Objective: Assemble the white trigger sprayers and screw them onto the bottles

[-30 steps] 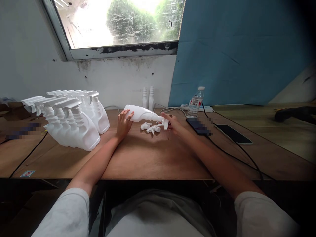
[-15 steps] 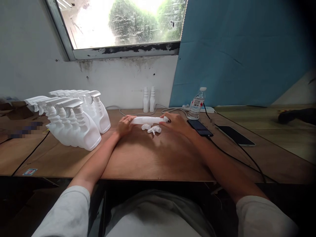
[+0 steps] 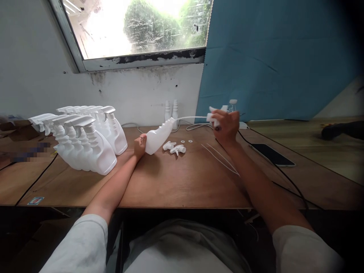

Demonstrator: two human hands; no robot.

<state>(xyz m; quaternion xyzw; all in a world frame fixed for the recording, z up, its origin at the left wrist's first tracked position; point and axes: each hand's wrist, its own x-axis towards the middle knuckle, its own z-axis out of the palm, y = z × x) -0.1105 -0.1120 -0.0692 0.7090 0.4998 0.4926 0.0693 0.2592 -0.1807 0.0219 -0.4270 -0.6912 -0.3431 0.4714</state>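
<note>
My left hand (image 3: 140, 145) is closed on the base of a white spray bottle (image 3: 159, 137), which tilts with its open neck up to the right. In my right hand (image 3: 227, 127) is a white trigger sprayer head (image 3: 211, 116), held up and apart from the bottle. Its thin dip tube (image 3: 192, 117) runs left, with the end at the bottle's mouth. On the table below lie two loose trigger heads (image 3: 178, 149), two small white rings (image 3: 190, 141) and two thin tubes (image 3: 218, 157).
Assembled spray bottles (image 3: 93, 146) stand in two rows at the left. Two headless bottles (image 3: 175, 110) stand by the wall. A phone (image 3: 272, 154) and black cables lie at the right; a clear water bottle (image 3: 233, 104) is mostly hidden behind my right hand.
The bottle has gone from lying level between both hands to tilted in my left hand. My right hand has moved up and right with the sprayer head, uncovering the rings and tubes.
</note>
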